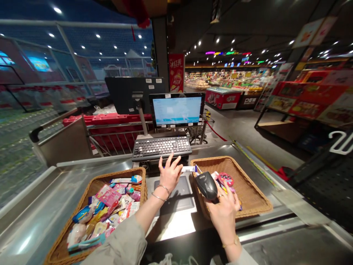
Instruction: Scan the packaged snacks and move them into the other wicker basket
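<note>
My left hand (169, 176) is just in front of the keyboard (161, 146), its other fingers spread. At its thumb it holds a narrow white-and-purple packet (189, 169); part of the packet is hidden behind the hand. My right hand (224, 208) is wrapped round a black handheld barcode scanner (206, 185), whose head points toward the packet. The scanner is over the near left side of the right wicker basket (253, 187). Inside that basket are a few small packages, among them a round red one (225, 179), partly covered by my hand.
On the left, a second wicker basket (142, 176) holds many colourful small packets. Behind the keyboard stands a lit monitor (178, 110), with a dark screen back (134, 94) beside it. A flat grey pad (179, 193) lies between the baskets on the metal counter (35, 224).
</note>
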The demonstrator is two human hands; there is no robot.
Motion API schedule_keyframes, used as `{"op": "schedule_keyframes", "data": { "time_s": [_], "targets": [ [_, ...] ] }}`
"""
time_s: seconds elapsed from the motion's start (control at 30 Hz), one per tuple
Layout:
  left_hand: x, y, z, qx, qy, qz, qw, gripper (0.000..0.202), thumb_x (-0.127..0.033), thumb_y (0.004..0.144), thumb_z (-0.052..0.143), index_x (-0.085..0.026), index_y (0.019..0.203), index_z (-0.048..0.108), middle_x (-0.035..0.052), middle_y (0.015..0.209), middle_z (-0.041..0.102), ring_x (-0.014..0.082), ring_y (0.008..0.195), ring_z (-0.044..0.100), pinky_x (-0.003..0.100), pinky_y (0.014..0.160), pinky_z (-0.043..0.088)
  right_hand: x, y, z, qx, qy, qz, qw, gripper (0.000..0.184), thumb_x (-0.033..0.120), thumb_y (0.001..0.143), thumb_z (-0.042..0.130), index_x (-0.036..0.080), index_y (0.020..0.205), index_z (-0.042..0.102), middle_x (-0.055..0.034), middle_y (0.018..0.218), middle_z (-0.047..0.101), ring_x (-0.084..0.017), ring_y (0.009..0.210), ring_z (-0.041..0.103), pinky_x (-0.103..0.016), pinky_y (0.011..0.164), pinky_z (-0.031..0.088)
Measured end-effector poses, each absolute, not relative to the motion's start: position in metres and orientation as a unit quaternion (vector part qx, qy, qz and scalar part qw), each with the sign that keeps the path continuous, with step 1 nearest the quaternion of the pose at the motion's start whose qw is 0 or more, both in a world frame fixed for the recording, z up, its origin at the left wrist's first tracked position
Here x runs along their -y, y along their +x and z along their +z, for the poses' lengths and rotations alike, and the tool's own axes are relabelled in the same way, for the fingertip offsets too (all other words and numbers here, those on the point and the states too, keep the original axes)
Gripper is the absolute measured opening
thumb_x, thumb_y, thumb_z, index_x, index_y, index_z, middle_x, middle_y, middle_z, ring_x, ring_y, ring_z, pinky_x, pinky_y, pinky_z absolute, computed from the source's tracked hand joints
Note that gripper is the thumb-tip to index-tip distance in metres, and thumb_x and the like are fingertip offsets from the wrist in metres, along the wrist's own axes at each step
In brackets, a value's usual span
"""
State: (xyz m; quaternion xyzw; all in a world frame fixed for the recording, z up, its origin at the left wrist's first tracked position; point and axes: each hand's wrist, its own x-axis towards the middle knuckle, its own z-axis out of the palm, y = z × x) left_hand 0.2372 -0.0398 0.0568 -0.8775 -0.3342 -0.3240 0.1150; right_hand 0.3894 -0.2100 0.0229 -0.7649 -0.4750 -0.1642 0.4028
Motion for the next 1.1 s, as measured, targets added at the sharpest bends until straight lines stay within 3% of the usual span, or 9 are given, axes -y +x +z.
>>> {"op": "schedule_keyframes", "data": {
  "time_s": [0.37,0.5,0.63,0.93,1.1],
  "targets": [
    [0.047,0.283,0.043,0.225,-0.916,-0.314,0.105,0.018,-0.023,0.086,0.062,-0.035,0.097,0.070,-0.0008,0.135,0.061,0.0271,0.142,0.035,0.068,0.114,0.010,0.227,0.419,0.017,0.413,-0.784,-0.188,0.424,0.044,0.052,0.081,0.057,0.021,0.110,0.067,-0.0103,0.115,0.070,-0.030,0.129,0.046,-0.052,0.108,0.020],
    [0.057,0.303,0.040,0.189,-0.932,-0.291,0.106,0.038,-0.022,0.089,0.057,-0.041,0.123,0.059,-0.0006,0.143,0.054,0.0279,0.146,0.025,0.069,0.113,0.010,0.232,0.425,0.019,0.390,-0.775,-0.225,0.444,0.044,0.055,0.081,0.057,0.018,0.104,0.068,-0.0121,0.110,0.071,-0.030,0.126,0.048,-0.052,0.107,0.023],
    [0.067,0.312,0.044,0.194,-0.939,-0.262,0.107,0.059,-0.027,0.090,0.054,-0.032,0.146,0.036,0.0061,0.151,0.043,0.0279,0.148,0.018,0.067,0.116,0.006,0.236,0.429,0.019,0.389,-0.779,-0.224,0.438,0.042,0.051,0.082,0.056,0.017,0.104,0.067,-0.0126,0.113,0.070,-0.030,0.128,0.047,-0.053,0.107,0.022],
    [0.065,0.292,0.053,0.270,-0.920,-0.271,0.087,0.057,-0.039,0.092,0.049,-0.023,0.145,0.038,0.0103,0.153,0.039,0.0294,0.147,0.021,0.064,0.117,0.005,0.225,0.420,0.023,0.406,-0.777,-0.206,0.436,0.046,0.057,0.082,0.053,0.019,0.105,0.069,-0.0116,0.111,0.071,-0.031,0.125,0.048,-0.052,0.106,0.023],
    [0.067,0.270,0.057,0.333,-0.903,-0.265,0.065,0.060,-0.043,0.090,0.053,-0.023,0.145,0.038,0.0097,0.155,0.036,0.0290,0.147,0.021,0.063,0.117,0.009,0.212,0.409,0.027,0.452,-0.762,-0.187,0.425,0.043,0.052,0.083,0.056,0.021,0.111,0.067,-0.0094,0.115,0.070,-0.031,0.127,0.047,-0.052,0.106,0.024]
  ]
}}
